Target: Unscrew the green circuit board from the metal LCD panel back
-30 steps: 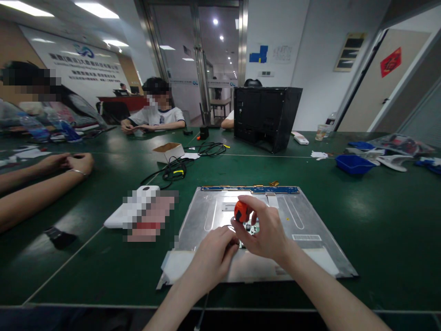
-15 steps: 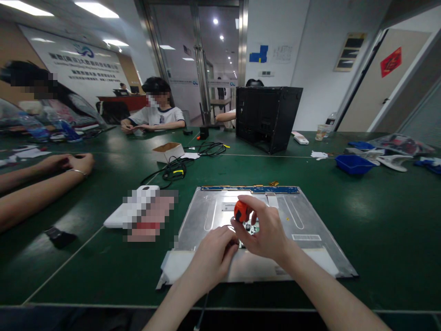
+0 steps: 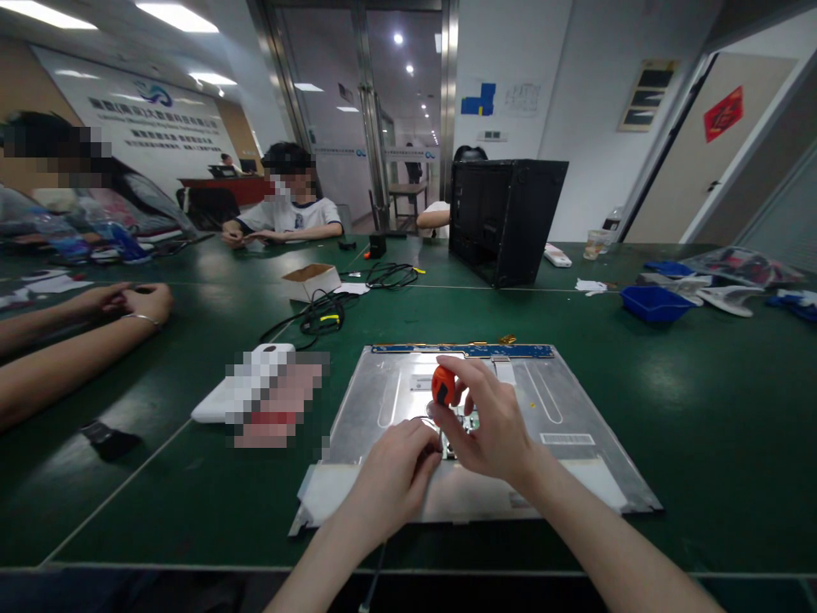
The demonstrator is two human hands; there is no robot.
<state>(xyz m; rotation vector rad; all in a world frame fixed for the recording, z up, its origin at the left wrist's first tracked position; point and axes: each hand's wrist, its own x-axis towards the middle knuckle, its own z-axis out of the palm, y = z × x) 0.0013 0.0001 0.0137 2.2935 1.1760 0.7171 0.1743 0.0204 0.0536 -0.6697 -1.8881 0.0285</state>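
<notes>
Low in the centre of the frame, my left hand has its fingers bent inward beside the screwdriver's thin shaft; whether they pinch anything, I cannot tell. Just right of it, my right hand pinches the orange-and-black screwdriver between thumb and fingers, handle up, above a circuit board on the metal panel. That panel lies on the green bench, a blue strip along its far edge. Left of it sits a white device. Farther off are a blue tray at right, black cables and an open box left of centre, then a black case.
</notes>
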